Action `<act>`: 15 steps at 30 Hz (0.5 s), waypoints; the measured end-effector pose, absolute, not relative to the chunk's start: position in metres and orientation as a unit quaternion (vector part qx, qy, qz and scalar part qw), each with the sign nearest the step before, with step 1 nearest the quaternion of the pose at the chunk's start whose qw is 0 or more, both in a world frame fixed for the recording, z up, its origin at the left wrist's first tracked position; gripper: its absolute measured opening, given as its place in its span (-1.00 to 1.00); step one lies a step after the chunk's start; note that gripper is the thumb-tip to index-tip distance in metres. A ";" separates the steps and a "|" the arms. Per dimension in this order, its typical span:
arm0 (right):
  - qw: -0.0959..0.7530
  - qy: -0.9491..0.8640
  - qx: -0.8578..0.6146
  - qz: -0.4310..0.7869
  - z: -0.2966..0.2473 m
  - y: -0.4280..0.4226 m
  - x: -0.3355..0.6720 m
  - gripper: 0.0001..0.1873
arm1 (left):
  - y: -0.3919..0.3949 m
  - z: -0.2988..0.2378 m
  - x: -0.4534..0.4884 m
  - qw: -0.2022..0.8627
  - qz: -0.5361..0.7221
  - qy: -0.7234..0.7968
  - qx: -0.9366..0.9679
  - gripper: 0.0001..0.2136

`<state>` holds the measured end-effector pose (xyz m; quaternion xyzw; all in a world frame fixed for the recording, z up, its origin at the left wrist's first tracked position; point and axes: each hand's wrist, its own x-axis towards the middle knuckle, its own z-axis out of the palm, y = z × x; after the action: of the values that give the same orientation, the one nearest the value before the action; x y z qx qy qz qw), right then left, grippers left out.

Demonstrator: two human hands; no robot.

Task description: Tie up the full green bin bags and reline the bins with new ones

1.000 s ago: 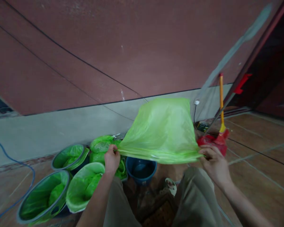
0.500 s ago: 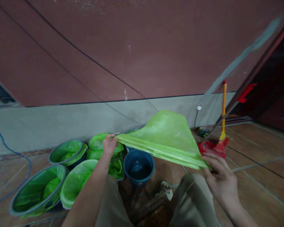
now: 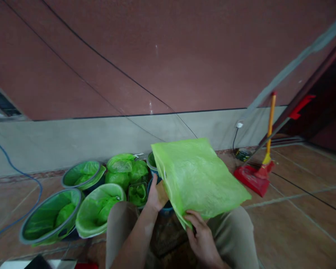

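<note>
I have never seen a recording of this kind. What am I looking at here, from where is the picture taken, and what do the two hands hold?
There is no machine here. A person wears one camera on the head, so the picture looks forward and down at that person's own arms and knees. The left hand and the right hand both grip a thin green plastic bag, held above the lap. On the tiled floor, near the wall, stand several buckets lined with green bags. To the right, a red dustpan with a yellow handle rests on the floor.
</note>
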<state>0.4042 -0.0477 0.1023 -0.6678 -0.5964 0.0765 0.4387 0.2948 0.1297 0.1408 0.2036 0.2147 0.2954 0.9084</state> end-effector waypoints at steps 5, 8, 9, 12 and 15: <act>0.412 -0.616 -0.653 0.156 0.099 -0.039 0.388 -0.65 | 0.129 0.170 0.293 0.893 0.284 0.250 0.245 -0.39; 0.390 -0.635 -0.635 0.202 0.109 -0.038 0.378 -0.75 | 0.123 0.173 0.291 0.857 0.307 0.297 0.289 -0.54; 0.381 -0.643 -0.627 0.220 0.117 -0.041 0.375 -0.80 | 0.122 0.172 0.290 0.838 0.321 0.319 0.304 -0.58; 0.368 -0.659 -0.604 0.257 0.155 -0.047 0.384 -0.81 | 0.122 0.169 0.284 0.785 0.366 0.378 0.328 -0.64; 0.423 -0.627 -0.637 0.150 0.200 -0.034 0.431 -0.77 | 0.125 0.169 0.273 0.757 0.378 0.413 0.337 -0.68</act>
<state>0.4315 -0.0343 0.1996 -0.6366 -0.6271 0.1500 0.4230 0.2728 0.1248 0.1687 0.3367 0.4133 0.3783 0.7567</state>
